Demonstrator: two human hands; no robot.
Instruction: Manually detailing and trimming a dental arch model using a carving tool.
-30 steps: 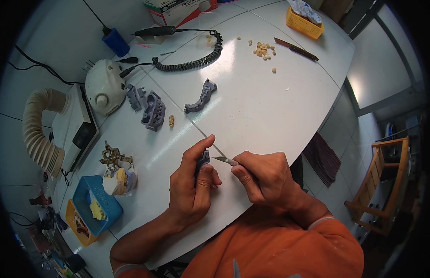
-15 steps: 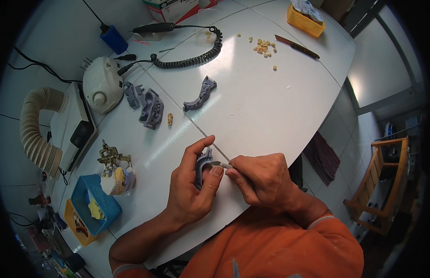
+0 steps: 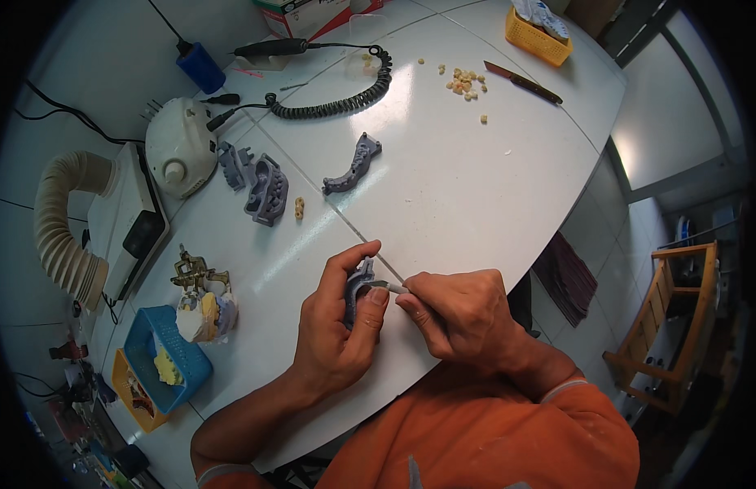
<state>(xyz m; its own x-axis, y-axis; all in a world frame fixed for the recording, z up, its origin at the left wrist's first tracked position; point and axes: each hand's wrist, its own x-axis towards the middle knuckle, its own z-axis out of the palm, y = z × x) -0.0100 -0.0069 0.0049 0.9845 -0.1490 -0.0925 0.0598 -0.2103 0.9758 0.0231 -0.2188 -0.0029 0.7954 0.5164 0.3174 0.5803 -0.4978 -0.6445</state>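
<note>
My left hand [image 3: 341,322] is closed around a grey-blue dental arch model [image 3: 358,281], its index finger stretched up along the far side and its thumb bent across the near side. My right hand [image 3: 459,314] pinches a small knife [image 3: 394,288] with a pale handle. The blade reaches left to the inner curve of the model, close above my left thumb. How far the tip touches is too small to tell, and my right fingers hide most of the handle.
Beyond my hands lie further grey-blue models [image 3: 268,191], a curved model piece [image 3: 353,167] and a tan tooth piece [image 3: 299,209]. Several loose teeth [image 3: 463,84] lie near a brown-handled knife [image 3: 523,83]. Left stand an articulator with a cast [image 3: 205,314] and a blue basket [image 3: 195,371].
The knife's blade has slid slightly left, further over the model's inner curve. My left thumb has shifted a little upward, and the rest looks the same.
</note>
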